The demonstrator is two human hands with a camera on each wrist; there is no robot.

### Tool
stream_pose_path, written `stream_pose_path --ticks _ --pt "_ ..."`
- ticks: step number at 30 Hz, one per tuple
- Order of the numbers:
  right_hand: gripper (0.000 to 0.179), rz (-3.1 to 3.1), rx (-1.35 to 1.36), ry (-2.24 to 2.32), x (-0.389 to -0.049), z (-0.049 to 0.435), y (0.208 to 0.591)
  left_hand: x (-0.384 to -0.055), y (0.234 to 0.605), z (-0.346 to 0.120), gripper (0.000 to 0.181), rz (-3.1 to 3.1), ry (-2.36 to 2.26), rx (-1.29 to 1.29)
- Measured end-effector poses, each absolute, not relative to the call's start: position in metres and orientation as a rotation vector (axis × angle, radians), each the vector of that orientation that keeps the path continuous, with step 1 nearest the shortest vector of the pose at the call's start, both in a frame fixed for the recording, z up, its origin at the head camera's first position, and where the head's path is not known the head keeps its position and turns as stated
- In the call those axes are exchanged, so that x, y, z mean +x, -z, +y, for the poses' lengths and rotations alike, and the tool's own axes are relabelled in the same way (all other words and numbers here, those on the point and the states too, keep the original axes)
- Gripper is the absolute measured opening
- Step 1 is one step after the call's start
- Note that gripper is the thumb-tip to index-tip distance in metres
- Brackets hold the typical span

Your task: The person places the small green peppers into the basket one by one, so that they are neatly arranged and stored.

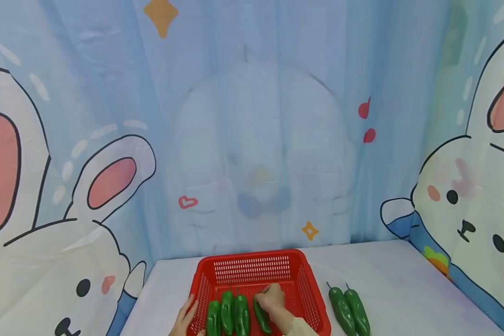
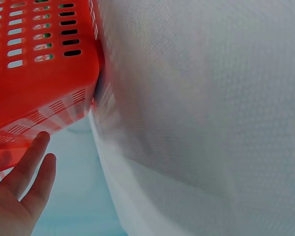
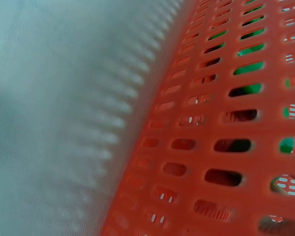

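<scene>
The right hand reaches over the red basket from 5 o'clock, taking the basket's middle as the dial and the curtain as 12. Its back is uppermost and its fingers are curled down, pinching the upper end of a green pepper. That pepper is inside the basket, slanting from 11 toward 5 o'clock; a cream sleeve covers the wrist behind.

The left hand comes in from 7 o'clock and lies against the basket's side at about 8. In the left wrist view its fingers are extended and spread, the tips at the outer wall; whether the thumb presses the rim, I cannot tell.

Three more green peppers lie side by side in the basket, between the hands, their stems toward 12. Outside, at 4 o'clock, another pair of peppers rests together on the tabletop, stems toward 11.

The tabletop is white and runs back to a pale blue curtain. Cartoon rabbits are printed on the hangings, one at 10 o'clock, one at 2, with a yellow star high toward 11.
</scene>
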State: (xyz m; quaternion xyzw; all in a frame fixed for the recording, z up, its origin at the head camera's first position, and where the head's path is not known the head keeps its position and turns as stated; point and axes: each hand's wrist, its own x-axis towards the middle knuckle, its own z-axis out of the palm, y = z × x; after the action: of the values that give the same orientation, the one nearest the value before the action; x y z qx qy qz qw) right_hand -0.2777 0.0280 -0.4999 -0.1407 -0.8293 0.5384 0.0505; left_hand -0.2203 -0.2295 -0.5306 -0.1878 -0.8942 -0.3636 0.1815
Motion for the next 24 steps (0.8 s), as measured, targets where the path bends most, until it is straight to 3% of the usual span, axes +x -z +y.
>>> stream_pose_path --ticks 4,11,24 --pt "0.018 -2.547 -0.433 -1.597 -0.278 0.027 0.501 -0.222 0.532 -0.230 0.059 -2.503 1.008 -0.539" --pt "0.011 -2.627 -0.463 -1.553 -0.277 0.028 0.500 -0.224 0.540 -0.232 0.061 -2.449 0.961 -0.558" --pt "0.016 -2.601 -0.459 -1.612 -0.276 0.026 0.499 -0.229 0.549 -0.232 0.061 -2.298 0.903 -0.584"
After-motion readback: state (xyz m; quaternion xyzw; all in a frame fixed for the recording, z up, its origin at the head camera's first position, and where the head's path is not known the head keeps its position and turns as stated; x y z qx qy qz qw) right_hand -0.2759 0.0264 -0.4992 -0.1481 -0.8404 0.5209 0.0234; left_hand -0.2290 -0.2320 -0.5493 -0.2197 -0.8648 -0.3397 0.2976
